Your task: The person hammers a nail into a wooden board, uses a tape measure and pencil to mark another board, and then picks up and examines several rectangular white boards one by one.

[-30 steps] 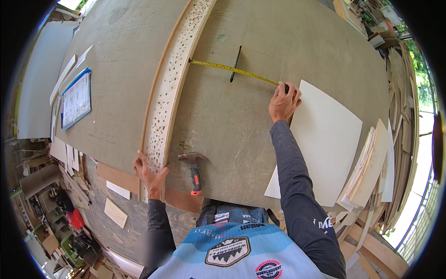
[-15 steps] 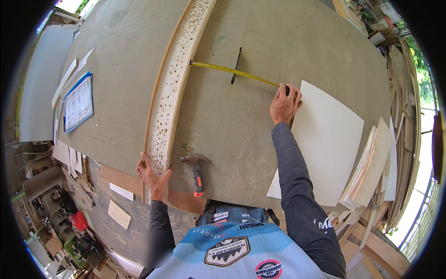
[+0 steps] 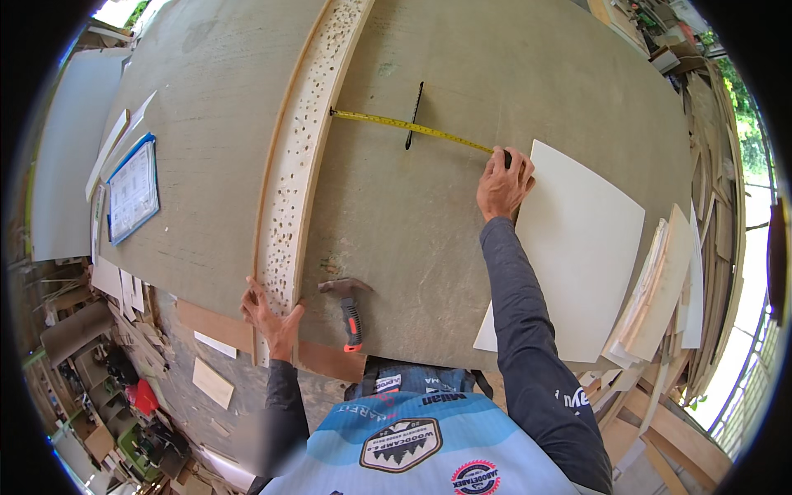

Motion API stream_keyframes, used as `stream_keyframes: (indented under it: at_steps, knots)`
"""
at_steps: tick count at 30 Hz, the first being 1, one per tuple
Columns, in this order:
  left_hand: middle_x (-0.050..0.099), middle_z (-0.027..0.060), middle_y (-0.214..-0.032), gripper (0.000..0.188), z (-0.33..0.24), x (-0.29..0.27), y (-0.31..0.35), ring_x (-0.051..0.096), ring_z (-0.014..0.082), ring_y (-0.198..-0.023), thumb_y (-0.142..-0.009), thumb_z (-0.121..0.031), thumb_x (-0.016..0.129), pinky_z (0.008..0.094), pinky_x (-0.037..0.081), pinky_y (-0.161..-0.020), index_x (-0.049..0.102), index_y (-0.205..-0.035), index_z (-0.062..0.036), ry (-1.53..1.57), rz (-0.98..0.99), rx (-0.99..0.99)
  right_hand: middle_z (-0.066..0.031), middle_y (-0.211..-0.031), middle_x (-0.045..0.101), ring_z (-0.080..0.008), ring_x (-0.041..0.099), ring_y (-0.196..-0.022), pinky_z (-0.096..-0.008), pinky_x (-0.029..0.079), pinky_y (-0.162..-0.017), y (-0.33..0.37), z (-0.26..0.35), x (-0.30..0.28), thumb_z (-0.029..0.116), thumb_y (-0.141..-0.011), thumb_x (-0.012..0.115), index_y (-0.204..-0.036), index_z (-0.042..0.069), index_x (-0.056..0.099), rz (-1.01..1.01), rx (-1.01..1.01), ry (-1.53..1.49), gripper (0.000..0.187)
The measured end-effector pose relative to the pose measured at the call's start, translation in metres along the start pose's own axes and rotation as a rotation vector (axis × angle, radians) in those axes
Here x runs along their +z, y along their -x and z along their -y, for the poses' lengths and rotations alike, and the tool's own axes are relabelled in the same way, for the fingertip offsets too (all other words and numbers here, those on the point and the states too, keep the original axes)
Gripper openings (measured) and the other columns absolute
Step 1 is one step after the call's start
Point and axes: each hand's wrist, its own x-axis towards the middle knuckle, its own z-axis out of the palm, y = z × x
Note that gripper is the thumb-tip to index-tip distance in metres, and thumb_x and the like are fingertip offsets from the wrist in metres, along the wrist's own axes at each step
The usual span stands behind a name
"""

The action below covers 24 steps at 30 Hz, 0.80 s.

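Note:
A long pale wooden board dotted with holes (image 3: 290, 190) lies lengthwise across the worktable, with a thin brown strip along its left edge. Across its near end, my left hand (image 3: 276, 324) grips it, thumb on the right edge and fingers on the left. My right hand (image 3: 505, 186) is closed round a tape measure, its dark case (image 3: 507, 159) mostly hidden by the fingers. The yellow tape blade (image 3: 412, 127) runs from the board's right edge to that hand, crossing a thin black rod (image 3: 415, 115). A claw hammer (image 3: 350, 313) lies right of my left hand.
A white sheet (image 3: 577, 256) lies beside my right forearm on the brown worktable (image 3: 396, 239). At the left is a blue-edged clipboard (image 3: 134, 190) with papers, near white strips. Stacked boards (image 3: 652, 285) lean at the right edge; wood offcuts lie on the floor at left.
The view has shifted slightly, so the board and tape appear a little further left. Both hands keep their holds, and the tape stays stretched out.

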Motion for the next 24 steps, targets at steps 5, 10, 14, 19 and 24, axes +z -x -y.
stream_keyframes:
  at_steps: [5,10,14,19,24]
  knots:
    - [0.04,0.018,-0.137,0.126,0.0018,0.0014,-0.0003,0.032,0.0376,-0.132,-0.052,-0.027,0.082,0.0555,0.018,-0.113,0.023,-0.162,-0.0108,0.016,-0.016,0.01,-0.0017,-0.122,0.057,-0.0273,0.046,-0.122,-0.0481,0.041,-0.093,0.0007,-0.0004,-0.0014,0.016,-0.089,0.069,-0.11,0.016,0.069,-0.001,-0.011,0.012,0.021]
    - [0.04,0.0171,-0.137,0.127,0.0006,0.0016,0.0003,0.032,0.0368,-0.132,-0.05,-0.026,0.081,0.0552,0.018,-0.113,0.023,-0.162,-0.0126,0.028,-0.01,-0.007,-0.0019,-0.122,0.057,-0.0275,0.046,-0.122,-0.0483,0.041,-0.093,-0.0001,-0.0009,-0.0005,0.016,-0.088,0.07,-0.11,0.016,0.069,-0.007,-0.018,0.018,0.022]
    - [0.04,0.0166,-0.136,0.127,0.0016,0.0035,0.0008,0.032,0.0363,-0.131,-0.049,-0.027,0.081,0.0546,0.018,-0.113,0.024,-0.162,-0.0128,0.011,-0.027,-0.013,-0.0022,-0.122,0.056,-0.0278,0.045,-0.122,-0.0485,0.041,-0.093,0.0001,-0.0011,-0.0006,0.016,-0.088,0.07,-0.111,0.016,0.069,0.01,-0.02,0.015,0.023]
    - [0.041,0.0174,-0.134,0.126,0.002,0.0054,0.0007,0.034,0.0363,-0.131,-0.049,-0.027,0.08,0.054,0.019,-0.113,0.025,-0.161,-0.0124,0.013,-0.049,0.01,-0.0026,-0.121,0.056,-0.0281,0.045,-0.122,-0.0485,0.042,-0.093,0.0012,-0.001,-0.0017,0.016,-0.089,0.07,-0.112,0.016,0.068,0.02,-0.019,0.014,0.023]
    - [0.041,0.0179,-0.133,0.125,0.0003,0.0044,0.0006,0.036,0.0369,-0.129,-0.048,-0.028,0.079,0.0535,0.02,-0.112,0.027,-0.161,-0.0119,0.0,-0.061,0.018,-0.0027,-0.122,0.055,-0.0282,0.045,-0.122,-0.0487,0.041,-0.093,0.0002,-0.0007,-0.0015,0.016,-0.089,0.07,-0.112,0.016,0.068,0.019,-0.026,0.011,0.024]
